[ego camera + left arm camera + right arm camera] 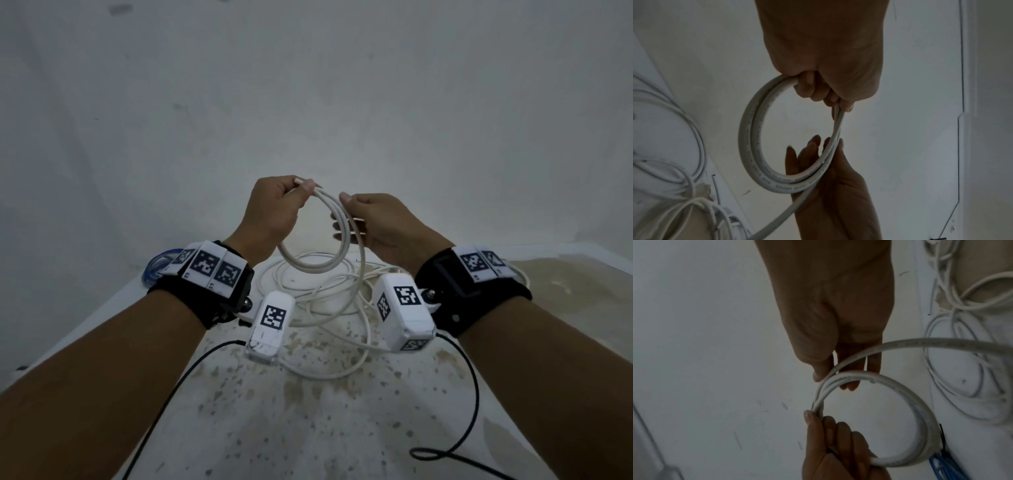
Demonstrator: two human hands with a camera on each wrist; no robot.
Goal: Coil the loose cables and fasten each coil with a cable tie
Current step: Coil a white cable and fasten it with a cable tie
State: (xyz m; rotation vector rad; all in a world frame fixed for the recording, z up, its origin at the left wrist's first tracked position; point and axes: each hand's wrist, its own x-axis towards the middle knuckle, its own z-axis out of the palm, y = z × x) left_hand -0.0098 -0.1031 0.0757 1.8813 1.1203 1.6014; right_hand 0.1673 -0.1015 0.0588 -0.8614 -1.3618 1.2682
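White speckled desk (308, 428) carries loose cable; left hand (270, 212) grips a two-turn white coil (315, 240), right hand (387, 226) fingers relaxed, feeding. Most remains uncoiled, untied.

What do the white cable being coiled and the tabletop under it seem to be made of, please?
White cable: probably a matte plastic jacket, since it bends smoothly and carries faint printed lettering. Tabletop: looks like speckled white stone or terrazzo, with brownish stains; not certain.

Right hand (838, 318) is reaching down from top, straight fingers lying behind the white cable (920, 402) loop. Left hand (834, 451) is gripping the loop from below. Loose white cables (953, 363) are lying at right; blue cable (937, 467) is showing lower right.
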